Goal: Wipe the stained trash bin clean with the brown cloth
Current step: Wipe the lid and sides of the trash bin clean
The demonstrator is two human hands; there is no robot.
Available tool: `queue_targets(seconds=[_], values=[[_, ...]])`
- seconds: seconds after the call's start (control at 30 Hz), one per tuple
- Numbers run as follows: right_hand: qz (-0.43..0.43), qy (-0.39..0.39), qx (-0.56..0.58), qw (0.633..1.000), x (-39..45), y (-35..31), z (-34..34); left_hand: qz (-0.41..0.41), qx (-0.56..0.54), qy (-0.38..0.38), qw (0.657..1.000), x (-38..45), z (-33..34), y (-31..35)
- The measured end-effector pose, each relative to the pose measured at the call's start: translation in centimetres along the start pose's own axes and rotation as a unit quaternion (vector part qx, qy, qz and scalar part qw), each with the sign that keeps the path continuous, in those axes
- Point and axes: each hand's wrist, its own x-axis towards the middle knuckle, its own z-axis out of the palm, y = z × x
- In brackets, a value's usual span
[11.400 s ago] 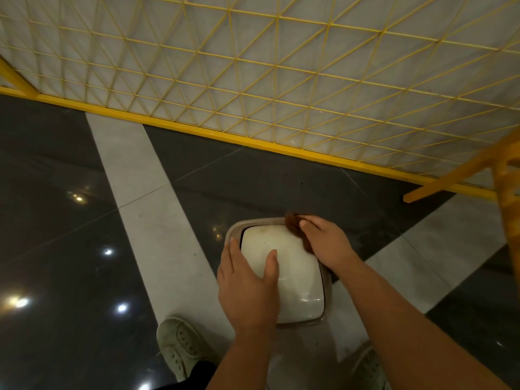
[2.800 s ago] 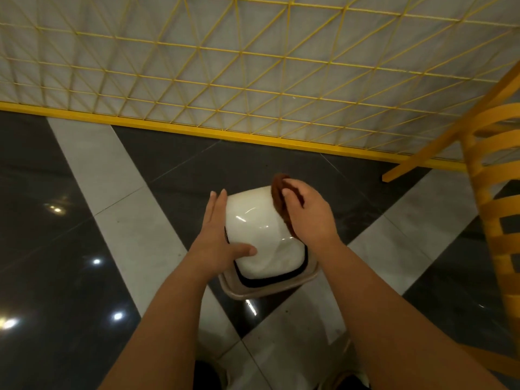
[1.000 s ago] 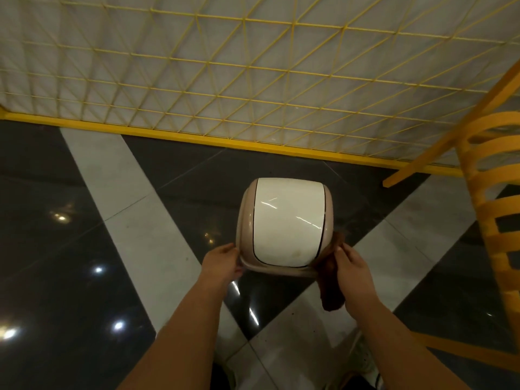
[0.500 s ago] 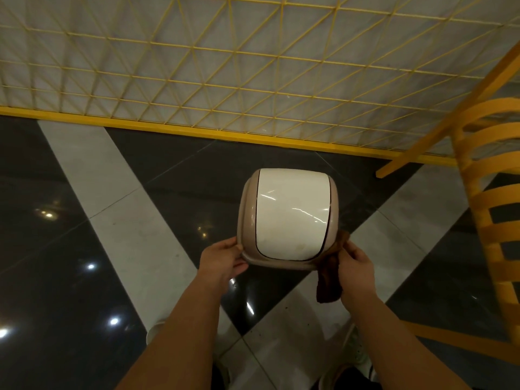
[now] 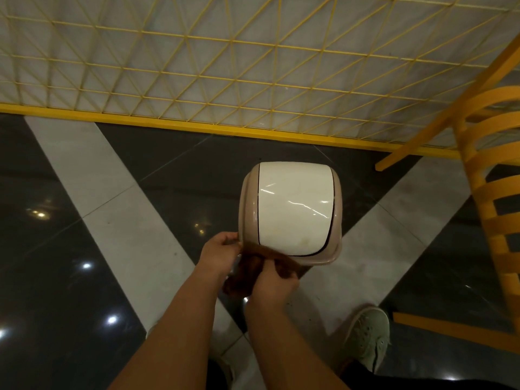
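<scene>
The trash bin (image 5: 291,209) stands on the floor, a beige body with a glossy white swing lid, faint brownish marks near the lid's near edge. The brown cloth (image 5: 247,270) hangs in front of the bin's near rim, held between both hands. My left hand (image 5: 221,253) grips its upper left edge right by the bin's near left corner. My right hand (image 5: 274,282) pinches the cloth lower down, just below the rim. Neither hand rests on the lid.
A yellow wire-grid fence (image 5: 225,80) with a yellow base rail runs behind the bin. A yellow slatted chair (image 5: 489,209) stands at the right. The glossy floor is dark tile with pale stripes. My shoe (image 5: 365,336) is at the lower right.
My right hand has moved from the bin's right side to in front of its near rim, bringing the cloth over. My left hand now grips the cloth. The bin appears further right in view.
</scene>
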Motion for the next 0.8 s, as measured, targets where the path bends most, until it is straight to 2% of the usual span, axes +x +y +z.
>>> queue_targets(seconds=[0.17,0.3,0.47,0.67,0.8], values=[[0.063,-0.057,-0.026,0.996,-0.1,1.9,1.2,-0.007,-0.019,0.004,1.000,-0.1,0.3,0.1],[0.036,-0.102,-0.065,0.992,1.5,-0.5,-1.9,0.023,-0.001,0.006,1.000,0.2,0.3,0.0],[-0.040,-0.068,-0.093,0.993,4.3,-5.7,-7.2,0.032,0.012,0.002,0.999,0.6,0.3,-0.2],[-0.076,0.002,-0.100,0.992,7.2,-11.2,-9.6,0.052,0.020,0.040,0.998,0.6,0.7,-0.7],[-0.099,-0.033,-0.100,0.990,7.0,-12.9,-9.7,0.040,0.043,0.037,0.998,0.2,0.6,-0.8]])
